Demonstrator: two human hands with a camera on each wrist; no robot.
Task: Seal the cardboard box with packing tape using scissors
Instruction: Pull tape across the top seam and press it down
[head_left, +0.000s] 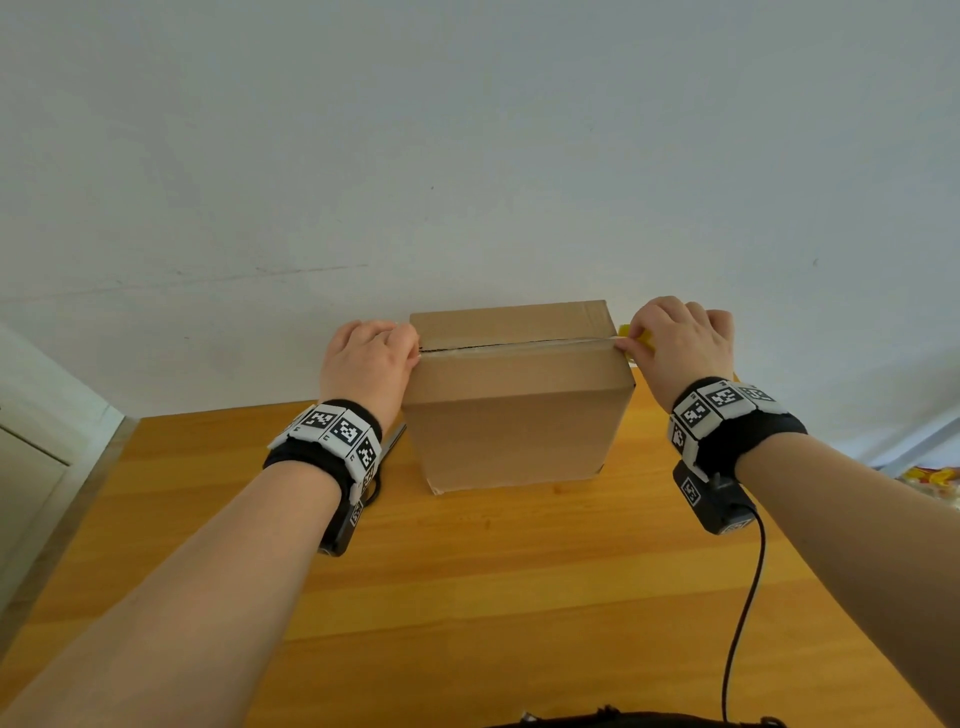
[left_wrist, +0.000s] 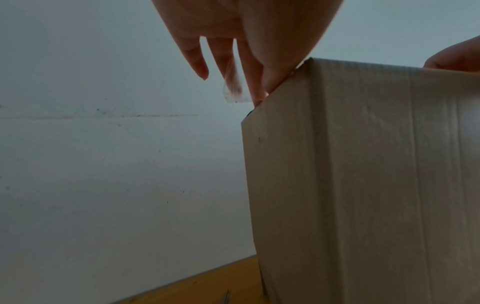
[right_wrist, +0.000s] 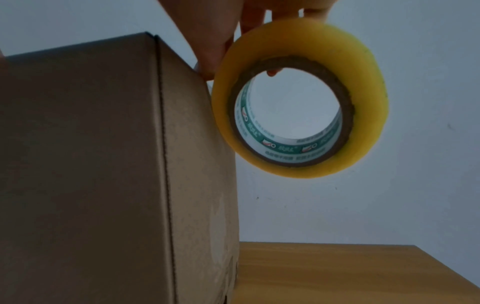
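At the left of the counter (head_left: 467, 597), beside the box and largely hidden under the left wrist, the scissors (head_left: 390, 441) are seen lying unused. The left hand (head_left: 370, 364) is set against the left top edge of the cardboard box (head_left: 519, 431), where the free end of the tape strip (head_left: 519, 344) is pressed down by the fingertips (left_wrist: 261, 96); the fingers are extended, not clamped. A clear tail of tape is shown by the left wrist view hanging past that edge, a detail not legible from the head view.

The box stands closed at the far middle of the counter, close to the wall (head_left: 467, 156). The strip is run along the top seam from left to right, but is judged only partly pressed, since a dark line of seam is visible beside it.

At the right edge, the tape roll (right_wrist: 298, 98) is gripped by the right hand (head_left: 680, 348), fingers curled round its rim, with the thumb at the box corner. Only a yellow sliver of the roll is given by the head view; its full ring and printed core are shown by the right wrist view alone.

Outstanding, by judgement: turning the tape down the right side, cutting it with the scissors, smoothing both ends.
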